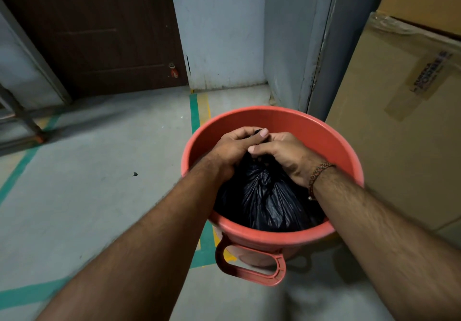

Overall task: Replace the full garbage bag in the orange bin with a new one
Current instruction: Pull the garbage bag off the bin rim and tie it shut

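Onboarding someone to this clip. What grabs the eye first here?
The orange bin at centre, standing on the grey floor, with a black garbage bag gathered inside it. Both hands meet over the bag's neck: the left hand and right hand grip the bunched top. A large cardboard box stands right of the bin.

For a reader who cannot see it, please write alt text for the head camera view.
Both hands, left hand and right hand, grip the gathered neck of a full black garbage bag that sits inside an orange bin on a grey floor. A large cardboard box stands to the bin's right, a dark brown door behind.
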